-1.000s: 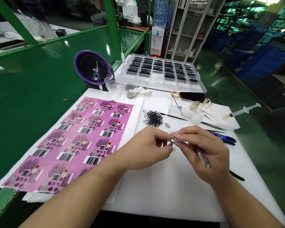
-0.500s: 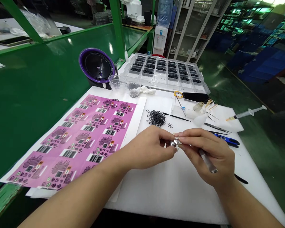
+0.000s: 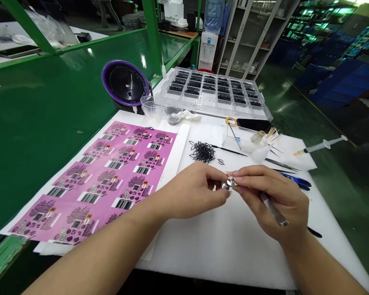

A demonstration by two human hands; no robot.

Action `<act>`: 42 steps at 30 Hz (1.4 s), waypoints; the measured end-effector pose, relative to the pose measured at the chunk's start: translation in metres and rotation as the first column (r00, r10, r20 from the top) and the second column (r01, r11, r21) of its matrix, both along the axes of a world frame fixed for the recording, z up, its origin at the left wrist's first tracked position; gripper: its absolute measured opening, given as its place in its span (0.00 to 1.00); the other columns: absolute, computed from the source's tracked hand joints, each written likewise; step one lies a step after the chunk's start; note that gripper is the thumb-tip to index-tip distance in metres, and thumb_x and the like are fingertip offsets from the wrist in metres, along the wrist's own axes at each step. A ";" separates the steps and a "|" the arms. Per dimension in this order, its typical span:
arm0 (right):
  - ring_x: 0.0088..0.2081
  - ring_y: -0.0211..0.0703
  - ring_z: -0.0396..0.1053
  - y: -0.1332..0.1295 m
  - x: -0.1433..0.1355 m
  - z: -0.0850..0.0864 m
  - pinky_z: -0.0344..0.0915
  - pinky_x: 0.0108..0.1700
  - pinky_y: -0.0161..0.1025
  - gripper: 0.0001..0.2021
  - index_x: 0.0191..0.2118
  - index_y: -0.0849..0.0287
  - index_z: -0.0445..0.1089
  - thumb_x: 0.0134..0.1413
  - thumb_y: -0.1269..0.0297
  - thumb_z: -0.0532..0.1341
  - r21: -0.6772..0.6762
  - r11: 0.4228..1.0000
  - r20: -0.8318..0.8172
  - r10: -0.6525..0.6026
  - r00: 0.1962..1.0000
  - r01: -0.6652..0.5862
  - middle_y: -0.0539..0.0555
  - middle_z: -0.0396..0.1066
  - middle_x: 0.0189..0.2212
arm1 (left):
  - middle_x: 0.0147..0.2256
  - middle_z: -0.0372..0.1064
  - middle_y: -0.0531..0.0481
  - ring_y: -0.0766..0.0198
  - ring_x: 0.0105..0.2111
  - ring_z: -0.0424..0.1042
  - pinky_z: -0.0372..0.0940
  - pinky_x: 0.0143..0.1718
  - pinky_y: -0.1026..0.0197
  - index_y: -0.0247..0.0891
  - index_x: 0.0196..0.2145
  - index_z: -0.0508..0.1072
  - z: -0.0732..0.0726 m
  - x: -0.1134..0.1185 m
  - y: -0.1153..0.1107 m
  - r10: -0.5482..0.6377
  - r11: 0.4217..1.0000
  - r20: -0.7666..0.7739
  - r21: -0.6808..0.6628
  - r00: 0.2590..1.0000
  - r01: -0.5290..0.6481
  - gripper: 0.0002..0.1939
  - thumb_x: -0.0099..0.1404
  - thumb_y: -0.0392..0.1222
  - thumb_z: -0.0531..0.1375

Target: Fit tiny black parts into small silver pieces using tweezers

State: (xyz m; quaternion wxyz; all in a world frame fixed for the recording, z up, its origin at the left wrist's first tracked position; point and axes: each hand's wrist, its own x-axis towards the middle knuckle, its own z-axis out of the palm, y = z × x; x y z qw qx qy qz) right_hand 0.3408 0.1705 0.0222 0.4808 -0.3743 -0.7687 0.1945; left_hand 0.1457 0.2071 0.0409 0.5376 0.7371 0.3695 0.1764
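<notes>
Small shiny silver pieces [image 3: 229,183] sit between the fingertips of both hands, too small to make out fully. My left hand [image 3: 193,190] pinches the left side of them between thumb and fingers. From the right, my right hand [image 3: 272,196] closes its fingertips on them and also holds a flat metal tool [image 3: 273,209] that sticks out below its fingers. Just beyond the hands, a pile of small black wire-like parts [image 3: 203,152] lies on the white table surface [image 3: 215,241], with a few loose ones [image 3: 221,162] beside it.
Pink printed sheets [image 3: 110,157] cover the left side. Behind stand a purple-rimmed black bowl [image 3: 126,84], clear cups [image 3: 151,106] and a compartment box [image 3: 215,92] of black parts. To the right are a phone [image 3: 253,125], a syringe [image 3: 324,144], tweezers [image 3: 282,164] and a blue-handled tool [image 3: 297,179].
My right hand has shifted slightly to the right, and the tool's end has swung a little right and down. My left hand has barely moved.
</notes>
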 end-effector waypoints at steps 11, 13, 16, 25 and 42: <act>0.41 0.44 0.72 -0.001 -0.002 0.000 0.72 0.42 0.42 0.15 0.42 0.57 0.75 0.50 0.82 0.64 0.004 1.000 0.030 0.009 1.000 -0.009 0.54 0.73 0.41 | 0.21 0.50 0.57 0.71 0.23 0.51 0.50 0.23 0.65 0.36 0.27 0.72 0.000 0.001 0.001 0.005 1.000 -0.007 0.020 1.000 -0.005 0.09 0.62 0.38 0.54; 0.41 0.44 0.73 -0.001 -0.001 0.001 0.72 0.38 0.40 0.15 0.42 0.56 0.74 0.50 0.80 0.64 0.004 1.000 0.018 -0.020 1.000 0.020 0.54 0.73 0.42 | 0.21 0.52 0.57 0.70 0.23 0.52 0.51 0.24 0.65 0.38 0.30 0.74 0.001 0.000 0.001 0.019 1.000 -0.016 0.014 1.000 -0.019 0.09 0.62 0.40 0.55; 0.38 0.43 0.72 0.007 0.007 0.002 0.66 0.27 0.35 0.10 0.39 0.54 0.74 0.51 0.74 0.65 -0.039 0.975 0.034 -0.219 0.975 0.220 0.52 0.74 0.39 | 0.22 0.58 0.57 0.69 0.24 0.57 0.54 0.25 0.65 0.43 0.40 0.77 0.006 0.000 0.002 0.074 0.997 -0.064 -0.032 0.995 -0.076 0.12 0.61 0.42 0.57; 0.29 0.42 0.65 0.039 0.033 -0.010 0.57 0.28 0.38 0.05 0.28 0.56 0.72 0.46 0.61 0.65 -0.351 0.727 0.580 -0.326 0.746 0.591 0.50 0.70 0.28 | 0.20 0.54 0.56 0.68 0.21 0.53 0.50 0.23 0.64 0.42 0.44 0.77 0.015 -0.008 0.012 0.320 0.947 -0.132 0.043 0.938 -0.317 0.16 0.60 0.48 0.60; 0.26 0.39 0.63 0.089 -0.028 -0.008 0.58 0.32 0.36 0.06 0.26 0.61 0.67 0.50 0.67 0.63 -0.439 0.761 0.626 -0.123 0.770 0.478 0.50 0.67 0.23 | 0.22 0.57 0.55 0.68 0.24 0.52 0.50 0.26 0.63 0.37 0.46 0.76 0.009 -0.013 0.009 0.257 0.966 0.028 0.028 0.966 -0.258 0.18 0.61 0.47 0.59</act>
